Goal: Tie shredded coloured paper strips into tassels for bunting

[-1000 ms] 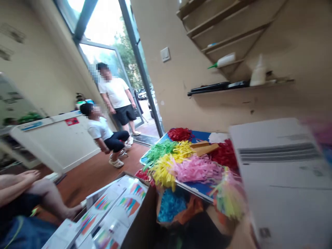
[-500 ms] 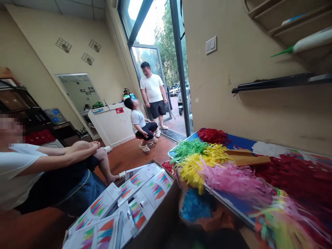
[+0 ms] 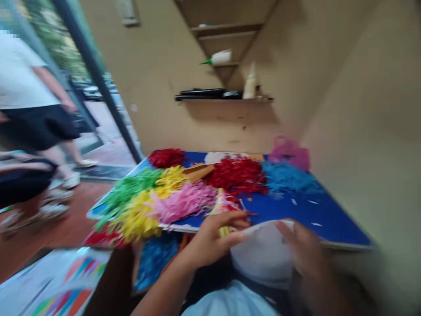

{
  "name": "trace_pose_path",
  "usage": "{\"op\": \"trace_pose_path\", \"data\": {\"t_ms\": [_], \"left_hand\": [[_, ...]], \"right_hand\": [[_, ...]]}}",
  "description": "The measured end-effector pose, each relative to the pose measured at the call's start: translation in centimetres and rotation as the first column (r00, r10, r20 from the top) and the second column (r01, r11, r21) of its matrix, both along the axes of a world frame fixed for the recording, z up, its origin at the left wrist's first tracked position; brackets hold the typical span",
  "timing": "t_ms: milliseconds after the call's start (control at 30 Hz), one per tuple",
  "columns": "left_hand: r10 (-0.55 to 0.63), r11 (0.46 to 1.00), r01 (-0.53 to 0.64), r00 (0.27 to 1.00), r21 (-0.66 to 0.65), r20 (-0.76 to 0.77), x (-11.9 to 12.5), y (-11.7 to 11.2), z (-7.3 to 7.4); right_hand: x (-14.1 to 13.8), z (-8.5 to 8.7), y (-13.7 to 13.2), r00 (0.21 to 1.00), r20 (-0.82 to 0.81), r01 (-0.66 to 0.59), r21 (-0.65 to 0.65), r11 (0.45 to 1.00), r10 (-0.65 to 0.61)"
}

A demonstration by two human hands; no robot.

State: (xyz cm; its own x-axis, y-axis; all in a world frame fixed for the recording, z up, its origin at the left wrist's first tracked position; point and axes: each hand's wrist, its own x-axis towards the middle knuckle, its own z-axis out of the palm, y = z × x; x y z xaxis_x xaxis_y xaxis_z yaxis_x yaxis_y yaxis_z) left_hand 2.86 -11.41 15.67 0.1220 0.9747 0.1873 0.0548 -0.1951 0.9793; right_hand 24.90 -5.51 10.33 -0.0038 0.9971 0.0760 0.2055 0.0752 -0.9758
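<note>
Left hand (image 3: 210, 239): fingers curled onto the left edge of the white sheet (image 3: 263, 252), grasping it. Right hand (image 3: 304, 250): against the sheet's right edge, too blurred, cannot tell if it grips. The sheet is between both hands and its lower part is hidden. Just beyond the hands is the blue worktop (image 3: 296, 210). Shredded-paper piles on it, all smeared: beyond the left hand, pink pile (image 3: 184, 202), yellow pile (image 3: 144, 213), green pile (image 3: 126, 191), near red pile (image 3: 237, 173), far red pile (image 3: 166, 157). Beyond the right hand, one blue pile (image 3: 286, 175).
</note>
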Motion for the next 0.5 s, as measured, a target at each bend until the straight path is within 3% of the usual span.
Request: {"op": "trace_pose_path", "data": {"t_ms": [133,200,300,400,500], "left_hand": [[0.056,0.993,-0.054,0.998,0.108,-0.015,-1.1,1.0,-2.7],[0.047,0.993,-0.043,0.998,0.109,-0.039,-0.6,1.0,-3.8],[0.192,0.981,-0.193,0.979,0.006,0.063,0.5,0.9,-5.5],[0.461,0.887,-0.446,0.866,-0.118,0.192,1.3,1.0,-7.1],[0.544,0.839,-0.51,0.802,-0.192,0.246,1.6,1.1,-8.0]], "right_hand": [[-1.0,-0.8,1.2,0.94,-0.33,0.071,-0.063,0.995,-0.088],[-1.7,-1.4,1.0,0.921,-0.379,0.07,-0.07,0.995,-0.092],[-2.0,-2.3,0.1,0.95,-0.293,0.109,-0.003,0.994,-0.105],[-2.0,-3.1,-0.5,0.984,-0.133,0.137,0.117,0.984,-0.121],[-2.3,-3.1,-0.8,0.994,-0.063,0.102,0.163,0.981,-0.093]]}}
